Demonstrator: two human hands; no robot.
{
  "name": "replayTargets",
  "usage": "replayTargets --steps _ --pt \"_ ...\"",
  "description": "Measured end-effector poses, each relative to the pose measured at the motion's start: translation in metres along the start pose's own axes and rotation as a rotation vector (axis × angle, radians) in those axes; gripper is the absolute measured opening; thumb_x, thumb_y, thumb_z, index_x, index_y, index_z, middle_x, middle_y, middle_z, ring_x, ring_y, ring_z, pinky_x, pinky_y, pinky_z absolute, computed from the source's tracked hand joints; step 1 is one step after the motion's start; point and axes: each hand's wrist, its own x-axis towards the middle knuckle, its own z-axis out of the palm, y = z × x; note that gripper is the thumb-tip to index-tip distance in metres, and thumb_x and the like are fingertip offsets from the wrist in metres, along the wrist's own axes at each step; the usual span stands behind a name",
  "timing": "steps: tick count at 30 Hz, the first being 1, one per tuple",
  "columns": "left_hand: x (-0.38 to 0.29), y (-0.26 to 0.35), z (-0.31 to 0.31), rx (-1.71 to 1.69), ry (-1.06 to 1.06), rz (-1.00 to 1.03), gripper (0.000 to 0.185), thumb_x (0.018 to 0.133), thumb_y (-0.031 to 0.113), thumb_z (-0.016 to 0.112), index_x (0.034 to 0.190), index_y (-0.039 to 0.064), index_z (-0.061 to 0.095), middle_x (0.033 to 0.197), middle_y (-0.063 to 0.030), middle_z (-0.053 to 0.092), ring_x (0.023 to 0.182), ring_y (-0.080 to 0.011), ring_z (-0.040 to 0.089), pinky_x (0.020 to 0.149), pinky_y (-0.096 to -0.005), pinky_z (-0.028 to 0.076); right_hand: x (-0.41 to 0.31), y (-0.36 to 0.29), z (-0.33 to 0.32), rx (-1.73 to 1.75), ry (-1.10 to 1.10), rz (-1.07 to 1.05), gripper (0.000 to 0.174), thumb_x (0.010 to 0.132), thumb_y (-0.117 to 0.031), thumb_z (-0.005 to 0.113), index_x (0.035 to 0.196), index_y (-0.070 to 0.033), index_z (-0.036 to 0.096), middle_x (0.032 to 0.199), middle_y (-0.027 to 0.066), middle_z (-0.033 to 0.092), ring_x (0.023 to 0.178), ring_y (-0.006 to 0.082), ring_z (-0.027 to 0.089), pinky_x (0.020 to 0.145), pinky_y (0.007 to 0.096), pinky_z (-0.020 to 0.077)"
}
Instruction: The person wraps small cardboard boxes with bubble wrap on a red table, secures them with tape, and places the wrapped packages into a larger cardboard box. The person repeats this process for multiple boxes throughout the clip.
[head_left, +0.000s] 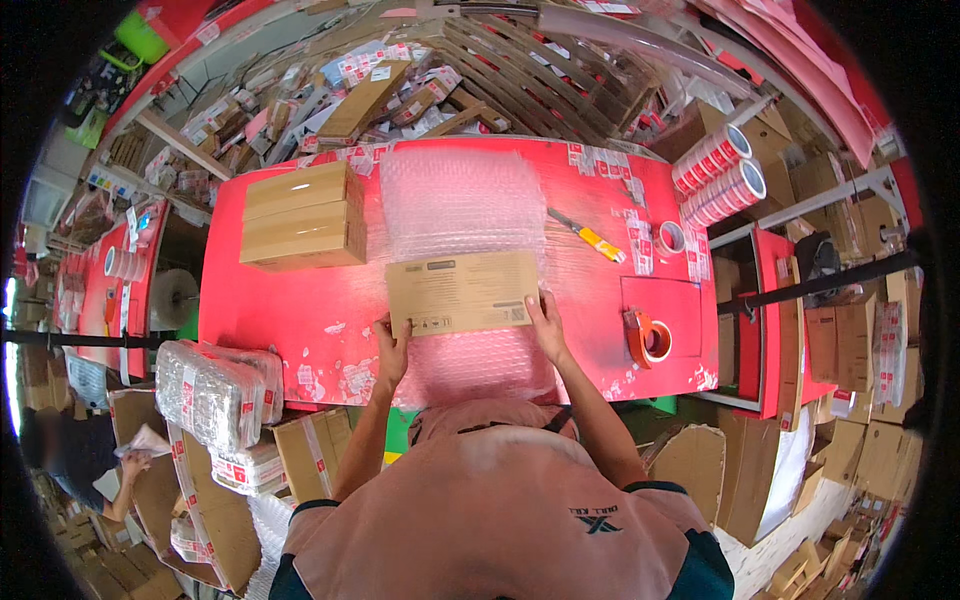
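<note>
A flat-lying brown cardboard box (465, 289) with printed writing is held between my two hands over a sheet of bubble wrap (461, 195). My left hand (393, 349) grips its near left corner, and my right hand (547, 322) grips its right edge. The bubble wrap lies on the red table (315, 300) and reaches its near edge. To the left stand closed cardboard boxes (300, 217) side by side. A yellow-handled utility knife (589, 236) rests to the right, with an orange tape dispenser (646, 339) nearer to me.
Rolls of printed tape (716, 184) stand at the back right, and a single tape roll (669, 238) lies nearby. Bubble-wrapped parcels (214, 390) sit at the near left corner. Beyond the table are a wooden pallet (540, 75) and piled parcels. Another person (82, 465) is at far left.
</note>
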Motion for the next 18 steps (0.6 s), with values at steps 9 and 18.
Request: replayTargets --steps 9,18 --pt "-0.043 -0.091 -0.065 0.705 0.007 -0.366 0.049 0.100 0.036 0.058 0.115 -0.010 0.061 0.103 -0.0150 0.068 0.094 -0.0293 0.064 0.084 -0.0403 0.052 -0.098 0.023 -0.043 -0.846 -0.067 -0.032 0.068 0.096 -0.044 0.061 0.143 0.002 0.045 0.135 0.0256 0.056 0.125 0.0392 0.055 0.109 0.0474 0.0396" --pt "-0.037 -0.004 -0.069 -0.857 -0.691 -0.467 0.049 0.102 0.042 0.050 0.120 -0.001 0.065 0.110 -0.0124 0.069 0.104 -0.0221 0.063 0.090 -0.0380 0.049 -0.089 -0.046 -0.069 -0.159 -0.722 0.084 0.020 0.086 -0.012 0.076 0.103 -0.002 0.072 0.114 0.0079 0.070 0.109 0.0165 0.063 0.095 0.0341 0.0500"
